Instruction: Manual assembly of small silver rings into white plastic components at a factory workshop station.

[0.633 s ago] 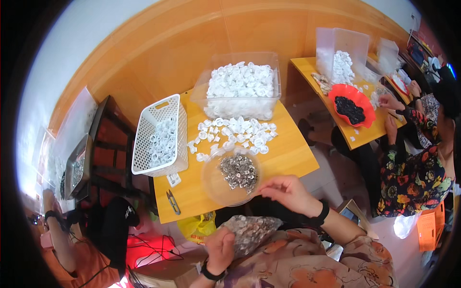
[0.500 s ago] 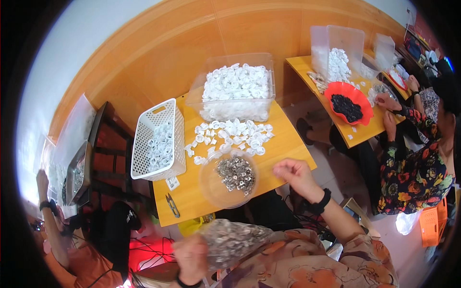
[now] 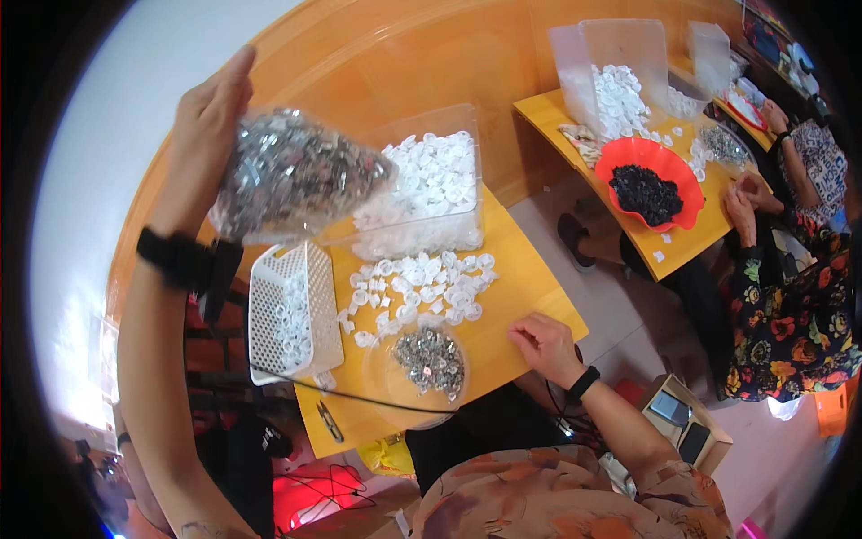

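Observation:
My left hand [image 3: 202, 148] is raised high at the left, closed on a clear plastic bag of small metal parts [image 3: 301, 175]. The bag hangs tilted in the air above the white basket, partly covering the clear bin's left side. Low by the table's right edge is my right hand [image 3: 548, 346], its fingers curled together; what they hold, if anything, is hidden. Between the hands, a clear round bowl [image 3: 380, 382] holds a heap of small metal pieces [image 3: 431, 361]. Small white plastic pieces [image 3: 426, 283] lie scattered just behind the bowl.
A clear bin [image 3: 449, 225] full of white pieces stands at the back, a white perforated basket [image 3: 268, 301] at the left. Thread snips [image 3: 329, 422] lie near the front edge. A dark cable [image 3: 359, 395] crosses the bowl's front. A co-worker sits right, by a red bowl [image 3: 687, 211].
My left hand has swung the bag from my lap up to the far left, above the basket. My right hand has stayed near the table's right edge. The view has shifted slightly.

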Tool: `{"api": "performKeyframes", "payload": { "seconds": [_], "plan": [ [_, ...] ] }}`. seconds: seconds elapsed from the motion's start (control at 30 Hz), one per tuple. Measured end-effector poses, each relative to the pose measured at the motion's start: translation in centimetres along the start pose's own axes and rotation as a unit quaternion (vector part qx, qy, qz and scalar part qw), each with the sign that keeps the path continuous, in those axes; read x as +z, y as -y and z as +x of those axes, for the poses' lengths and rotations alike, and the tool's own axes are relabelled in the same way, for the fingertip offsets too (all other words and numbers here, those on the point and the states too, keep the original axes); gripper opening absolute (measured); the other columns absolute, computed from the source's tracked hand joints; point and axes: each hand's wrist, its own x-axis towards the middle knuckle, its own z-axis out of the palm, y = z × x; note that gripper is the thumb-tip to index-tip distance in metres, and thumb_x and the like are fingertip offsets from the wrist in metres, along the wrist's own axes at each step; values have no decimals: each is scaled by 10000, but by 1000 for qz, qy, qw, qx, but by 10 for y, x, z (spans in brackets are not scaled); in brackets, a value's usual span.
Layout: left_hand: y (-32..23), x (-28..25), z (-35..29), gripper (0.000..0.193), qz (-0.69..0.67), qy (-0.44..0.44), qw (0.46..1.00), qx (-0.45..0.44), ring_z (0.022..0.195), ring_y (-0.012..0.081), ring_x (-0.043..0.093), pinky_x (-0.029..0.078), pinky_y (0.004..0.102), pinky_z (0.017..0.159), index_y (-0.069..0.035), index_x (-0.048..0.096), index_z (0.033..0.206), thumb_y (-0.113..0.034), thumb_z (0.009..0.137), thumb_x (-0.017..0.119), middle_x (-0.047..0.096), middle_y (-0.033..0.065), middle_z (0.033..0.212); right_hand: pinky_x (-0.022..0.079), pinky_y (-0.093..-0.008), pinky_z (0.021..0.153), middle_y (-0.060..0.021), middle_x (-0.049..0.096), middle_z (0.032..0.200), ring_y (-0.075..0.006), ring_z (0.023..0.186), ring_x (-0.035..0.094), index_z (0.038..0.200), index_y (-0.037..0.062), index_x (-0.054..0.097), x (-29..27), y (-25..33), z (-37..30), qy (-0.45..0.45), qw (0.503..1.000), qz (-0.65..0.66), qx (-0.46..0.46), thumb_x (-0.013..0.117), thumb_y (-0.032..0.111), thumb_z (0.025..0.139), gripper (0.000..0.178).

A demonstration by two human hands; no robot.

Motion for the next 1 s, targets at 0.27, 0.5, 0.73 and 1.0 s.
{"api": "performKeyframes", "payload": {
  "seconds": [0.27,0.5,0.73,1.0],
  "plan": [
    [85,125,86,524,65,179,981,-18,552,65,345,288,274,505,-51,473,602,-458,927,525,399,-42,587,470,-358,583,-97,606,731,-289,682,604,788,54,607,1,-6,1,-9,1000,0,17,655,104,782,69],
    [133,221,101,498,-15,351,932,-91,629,165,460,400,344,603,16,573,771,-461,910,542,510,44,658,443,-335,519,-82,581,665,-252,585,579,762,59,616,4,-6,2,-34,999,-11,6,712,109,731,113],
    [172,254,87,512,63,191,979,15,707,285,609,473,357,666,1,625,872,-504,795,661,601,138,700,473,-356,575,-71,591,727,-267,674,598,786,71,608,6,-7,4,-9,999,-27,18,722,186,738,168],
    [119,231,24,414,165,90,980,68,791,257,549,433,363,652,-39,495,803,-401,792,695,560,122,872,468,-329,572,-54,589,729,-245,663,599,784,89,614,-5,-3,-5,-44,996,-70,16,737,189,717,173]
  ]
}}
